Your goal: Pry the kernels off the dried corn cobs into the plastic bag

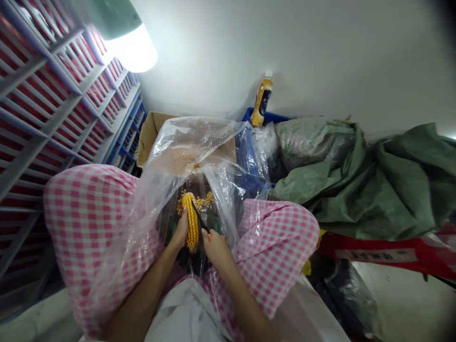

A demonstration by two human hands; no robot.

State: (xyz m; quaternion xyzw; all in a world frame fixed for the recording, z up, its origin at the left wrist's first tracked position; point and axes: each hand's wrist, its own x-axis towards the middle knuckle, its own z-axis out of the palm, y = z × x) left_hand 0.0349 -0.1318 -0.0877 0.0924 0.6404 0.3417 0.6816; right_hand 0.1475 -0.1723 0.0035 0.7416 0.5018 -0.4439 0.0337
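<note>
My left hand (181,230) is closed around the left side of a yellow corn cob (191,223), which stands nearly upright between my knees. In my right hand (215,247) is a thin dark pointed tool (201,217) with a bit of orange at its handle. The tip of that tool touches the cob's kernels near the upper end; its exact kind is hard to make out. Loose corn kernels (204,202) lie behind the cob. A clear plastic sheet (221,178) spreads over my lap and up over a cardboard box (151,133).
Stacked plastic crates (76,97) rise on the left, below a bright lamp (133,50). A blue crate (245,156) with a yellow-orange bottle (261,100) stands behind my right knee. Filled bags (315,140) and a green cloth (377,180) lie at right.
</note>
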